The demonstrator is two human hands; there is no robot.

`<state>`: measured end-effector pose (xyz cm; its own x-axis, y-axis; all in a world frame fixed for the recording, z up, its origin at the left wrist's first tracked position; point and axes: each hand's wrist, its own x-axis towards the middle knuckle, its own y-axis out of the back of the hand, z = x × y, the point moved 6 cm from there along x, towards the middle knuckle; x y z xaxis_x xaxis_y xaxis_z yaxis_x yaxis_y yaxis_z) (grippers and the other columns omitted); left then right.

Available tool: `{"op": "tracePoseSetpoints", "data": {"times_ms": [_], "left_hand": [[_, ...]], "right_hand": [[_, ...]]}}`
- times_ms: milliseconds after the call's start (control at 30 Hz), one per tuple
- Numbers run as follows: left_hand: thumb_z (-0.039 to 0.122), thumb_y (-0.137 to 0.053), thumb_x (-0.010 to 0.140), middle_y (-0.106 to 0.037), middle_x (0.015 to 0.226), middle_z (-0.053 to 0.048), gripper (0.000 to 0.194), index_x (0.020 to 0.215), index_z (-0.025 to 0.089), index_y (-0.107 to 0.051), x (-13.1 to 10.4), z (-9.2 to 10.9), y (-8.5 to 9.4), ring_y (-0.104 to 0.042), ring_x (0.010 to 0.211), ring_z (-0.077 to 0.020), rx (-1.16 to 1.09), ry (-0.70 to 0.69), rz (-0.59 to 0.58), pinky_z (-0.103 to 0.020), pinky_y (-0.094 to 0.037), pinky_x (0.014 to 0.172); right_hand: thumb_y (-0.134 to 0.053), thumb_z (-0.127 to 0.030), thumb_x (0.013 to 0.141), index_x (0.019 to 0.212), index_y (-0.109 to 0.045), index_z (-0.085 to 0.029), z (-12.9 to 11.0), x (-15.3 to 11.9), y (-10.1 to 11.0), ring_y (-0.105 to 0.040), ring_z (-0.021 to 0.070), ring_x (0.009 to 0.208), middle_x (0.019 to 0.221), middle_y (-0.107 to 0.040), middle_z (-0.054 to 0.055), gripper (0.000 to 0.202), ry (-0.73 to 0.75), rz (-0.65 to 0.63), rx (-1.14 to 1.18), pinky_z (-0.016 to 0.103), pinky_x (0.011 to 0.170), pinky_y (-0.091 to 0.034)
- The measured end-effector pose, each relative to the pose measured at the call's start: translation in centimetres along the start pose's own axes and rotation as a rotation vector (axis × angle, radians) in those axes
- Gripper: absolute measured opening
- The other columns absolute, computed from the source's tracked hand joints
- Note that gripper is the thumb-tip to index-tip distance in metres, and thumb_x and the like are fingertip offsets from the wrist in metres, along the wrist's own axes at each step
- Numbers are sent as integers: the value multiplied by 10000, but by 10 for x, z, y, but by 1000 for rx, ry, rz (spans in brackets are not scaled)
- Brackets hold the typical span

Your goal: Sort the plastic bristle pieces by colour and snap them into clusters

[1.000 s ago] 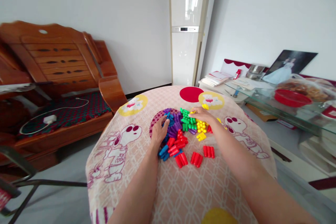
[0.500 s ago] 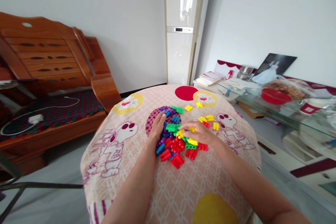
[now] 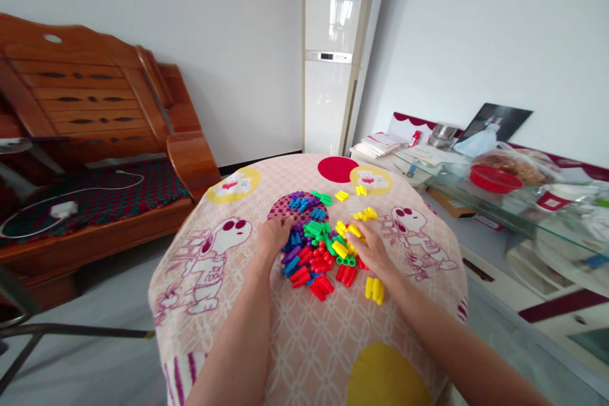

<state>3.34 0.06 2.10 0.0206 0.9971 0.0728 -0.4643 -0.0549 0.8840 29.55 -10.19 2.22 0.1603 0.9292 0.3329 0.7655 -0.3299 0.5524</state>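
A loose pile of plastic building blocks shaped like joined tubes lies mid-table, with red blocks (image 3: 321,260) in front, green blocks (image 3: 316,229) in the middle and blue and purple blocks (image 3: 304,203) behind and left. My left hand (image 3: 276,235) rests against the pile's left edge, fingers loosely apart and partly hidden, with no block seen in it. At the right side, my right hand (image 3: 370,246) has its thumb and fingers around a yellow block (image 3: 353,230). Another yellow block (image 3: 375,290) lies beside my right wrist.
The round table wears a patterned pink tablecloth (image 3: 309,342). Several yellow blocks lie toward its far right. A wooden bench (image 3: 95,101) stands left, a tall white cabinet unit (image 3: 328,101) behind. At right, a glass-topped stand (image 3: 480,203) holds a red bowl (image 3: 495,177) and papers.
My right hand has shifted slightly right and its fingers have moved off the pile's middle. A yellow block now lies near my right wrist. My left hand has drawn back toward me and left.
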Motion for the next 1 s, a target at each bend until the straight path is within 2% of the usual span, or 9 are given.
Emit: {"op": "tracePoseSetpoints", "data": {"times_ms": [100,233,367,467,600,700,800,867,1000], "left_hand": [[381,-374,964,-742,993,-131,403,931,174,-719,-1,12,-6,-686,980,-262,-79,-112,-93,-327,-488,832],[317,-378,956,-747,937,-95,378,850,183,-715,-4,28,-17,-688,928,-246,-223,-171,-108,-339,-494,830],[310,-402,924,-750,1014,-56,356,1015,190,-725,-6,37,-28,-670,991,-225,-587,-238,-130,-342,-519,869],[287,-420,887,-756,1012,-43,393,1128,190,-714,-5,38,-29,-663,1005,-226,-730,-292,-185,-363,-525,903],[224,-462,831,-760,998,-22,386,1095,212,-743,-1,26,-15,-665,972,-231,-532,-288,-114,-376,-510,929],[186,-476,815,-758,1028,-13,390,1086,220,-754,2,13,-2,-674,952,-212,-464,-217,-36,-328,-517,903],[151,-463,811,-760,1024,-18,394,1058,214,-764,3,3,3,-682,931,-192,-493,-141,38,-286,-522,867],[159,-466,820,-763,995,-28,376,1046,204,-764,4,-2,5,-687,908,-191,-515,-92,97,-285,-526,848],[193,-500,838,-737,1102,-69,354,1099,184,-739,7,-13,12,-680,975,-210,-498,2,312,-311,-515,905]], "right_hand": [[-660,-480,782,1263,-623,-212,-20,-2,-28,-570,276,1211,1286,-637,99,552,15,-29,102,432,1058,-433],[-668,-449,778,1245,-632,-236,-29,21,-56,-592,271,1185,1260,-657,79,514,-104,-24,258,419,1040,-456],[-609,-435,833,1262,-622,-236,-49,48,-68,-537,256,1270,1333,-618,72,473,-104,67,339,425,1106,-397],[-552,-470,879,1279,-615,-244,-70,61,-69,-509,248,1303,1360,-602,67,464,-16,44,382,428,1113,-391],[-529,-546,889,1270,-625,-249,-79,61,-48,-555,261,1257,1340,-621,71,492,42,-10,426,417,1045,-463],[-536,-568,878,1254,-638,-218,-61,42,-13,-582,270,1226,1320,-637,95,523,9,49,409,416,1016,-488],[-563,-572,857,1190,-681,-191,-27,8,22,-591,290,1213,1274,-663,125,519,-71,115,286,444,1035,-472],[-554,-563,865,1187,-685,-183,-4,-19,36,-599,298,1205,1267,-666,138,515,-118,128,212,470,1044,-462],[-549,-545,878,1251,-657,-169,19,-68,34,-588,307,1222,1305,-640,157,541,-197,136,163,496,1058,-450]]}}
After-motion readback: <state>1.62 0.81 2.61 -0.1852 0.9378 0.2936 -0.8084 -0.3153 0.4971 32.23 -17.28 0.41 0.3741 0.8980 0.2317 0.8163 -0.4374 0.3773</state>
